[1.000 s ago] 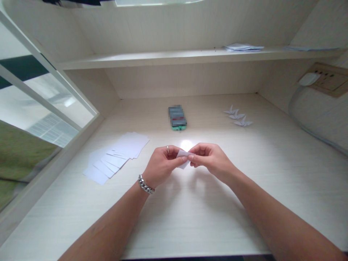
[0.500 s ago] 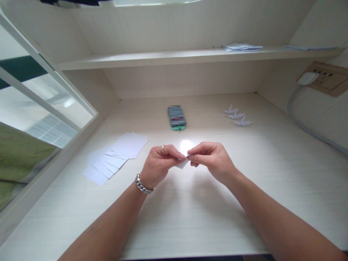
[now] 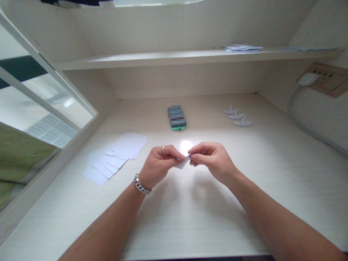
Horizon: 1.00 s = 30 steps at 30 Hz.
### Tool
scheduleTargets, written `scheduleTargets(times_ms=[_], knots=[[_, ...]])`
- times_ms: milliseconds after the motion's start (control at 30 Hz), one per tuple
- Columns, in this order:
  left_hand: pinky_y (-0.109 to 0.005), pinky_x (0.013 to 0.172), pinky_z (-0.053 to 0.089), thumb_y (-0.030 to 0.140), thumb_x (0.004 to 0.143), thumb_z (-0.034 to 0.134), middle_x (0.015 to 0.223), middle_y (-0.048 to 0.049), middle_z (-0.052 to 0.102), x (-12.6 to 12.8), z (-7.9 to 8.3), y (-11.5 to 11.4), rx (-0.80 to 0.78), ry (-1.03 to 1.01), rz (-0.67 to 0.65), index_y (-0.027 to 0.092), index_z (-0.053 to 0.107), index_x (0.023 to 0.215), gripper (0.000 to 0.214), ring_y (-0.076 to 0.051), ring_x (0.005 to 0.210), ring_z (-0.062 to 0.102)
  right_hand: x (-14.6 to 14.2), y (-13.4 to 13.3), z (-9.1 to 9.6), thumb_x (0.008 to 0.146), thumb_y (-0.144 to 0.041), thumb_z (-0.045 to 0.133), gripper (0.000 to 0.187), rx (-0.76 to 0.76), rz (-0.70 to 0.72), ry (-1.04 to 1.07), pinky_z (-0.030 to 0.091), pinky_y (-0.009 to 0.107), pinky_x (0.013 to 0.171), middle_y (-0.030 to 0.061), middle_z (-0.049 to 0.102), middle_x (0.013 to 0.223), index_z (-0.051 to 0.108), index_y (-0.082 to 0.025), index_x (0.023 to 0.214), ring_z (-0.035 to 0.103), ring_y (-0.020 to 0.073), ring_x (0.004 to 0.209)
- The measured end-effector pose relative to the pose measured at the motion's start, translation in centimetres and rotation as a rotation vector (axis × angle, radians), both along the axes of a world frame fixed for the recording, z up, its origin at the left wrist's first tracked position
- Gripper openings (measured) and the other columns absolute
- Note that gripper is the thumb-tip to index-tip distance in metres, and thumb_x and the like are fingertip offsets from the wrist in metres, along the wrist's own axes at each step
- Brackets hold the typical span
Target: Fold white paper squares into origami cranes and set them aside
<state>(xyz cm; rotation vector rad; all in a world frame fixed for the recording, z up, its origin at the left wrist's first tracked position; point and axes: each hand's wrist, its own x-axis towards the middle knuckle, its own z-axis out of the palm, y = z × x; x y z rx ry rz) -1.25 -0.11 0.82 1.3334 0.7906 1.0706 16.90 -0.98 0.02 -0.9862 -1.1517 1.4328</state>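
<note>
A small folded piece of white paper (image 3: 181,164) is held between both hands above the desk (image 3: 201,224). My left hand (image 3: 160,163), with a ring and a chain bracelet, pinches its left part between thumb and fingers. The thumb and forefinger of my right hand (image 3: 212,159) grip the paper's right tip. Fingers cover much of the paper, so its full shape is hidden. Left of my left hand lie fanned sheets of white paper (image 3: 116,156). Three small folded paper cranes (image 3: 242,123) sit at the back right.
A phone-like dark object (image 3: 176,117), blurred out, with a green end lies at mid-back. Above is a shelf (image 3: 163,58) bearing a paper stack (image 3: 241,48). On the right wall, a white plug (image 3: 308,78) with a grey cable (image 3: 307,128) sits in a socket panel.
My hands have moved very slightly apart, and more of the folded paper shows between the fingertips. The sheets, phone-like object and cranes have stayed in place.
</note>
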Motion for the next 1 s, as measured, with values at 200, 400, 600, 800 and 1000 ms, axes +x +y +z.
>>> scheduleTargets(times_ms=[200,400,600,800,1000], knots=[[-0.025,0.058,0.048,0.011,0.073,0.071,0.065,-0.0024,0.065,0.0,0.4,-0.2,0.045,0.053,-0.030,0.017,0.077,0.071,0.009,-0.012,0.061,0.061,0.1,-0.1,0.1,0.062,-0.019,0.079,0.014,-0.053,0.004,0.033,0.053,0.024,0.055,0.0022,0.071,0.063,0.075,-0.015,0.075,0.065,0.0126,0.056],[-0.025,0.060,0.049,0.009,0.075,0.070,0.066,-0.0018,0.063,-0.2,0.2,-0.3,0.111,0.078,-0.040,0.019,0.078,0.072,0.013,-0.012,0.062,0.061,0.1,-0.1,0.5,0.060,-0.018,0.079,0.017,-0.156,0.041,0.120,0.054,0.023,0.057,0.0034,0.070,0.060,0.075,-0.014,0.076,0.066,0.0132,0.056],[-0.025,0.060,0.050,0.008,0.076,0.070,0.068,-0.0021,0.063,-0.5,0.2,-0.2,0.178,0.108,-0.066,0.021,0.078,0.074,0.015,-0.013,0.063,0.062,0.3,-0.2,0.8,0.060,-0.015,0.077,0.015,-0.187,0.065,0.134,0.054,0.022,0.055,0.0047,0.071,0.059,0.075,-0.013,0.075,0.067,0.0144,0.055],[-0.024,0.060,0.049,0.007,0.077,0.068,0.067,-0.0016,0.063,-0.7,0.3,0.0,0.202,0.121,-0.067,0.022,0.078,0.073,0.018,-0.011,0.063,0.061,0.8,-0.1,0.8,0.064,-0.015,0.076,0.016,-0.227,0.142,0.162,0.057,0.024,0.060,0.0077,0.073,0.065,0.076,-0.012,0.080,0.070,0.0158,0.059],[-0.023,0.058,0.049,0.005,0.075,0.068,0.067,-0.0017,0.063,-0.6,0.2,-0.1,0.177,0.125,-0.076,0.020,0.078,0.072,0.018,-0.011,0.061,0.062,1.2,-0.1,0.8,0.071,-0.022,0.074,0.015,-0.233,0.190,0.164,0.056,0.024,0.062,0.0082,0.073,0.068,0.075,-0.011,0.082,0.070,0.0157,0.062]])
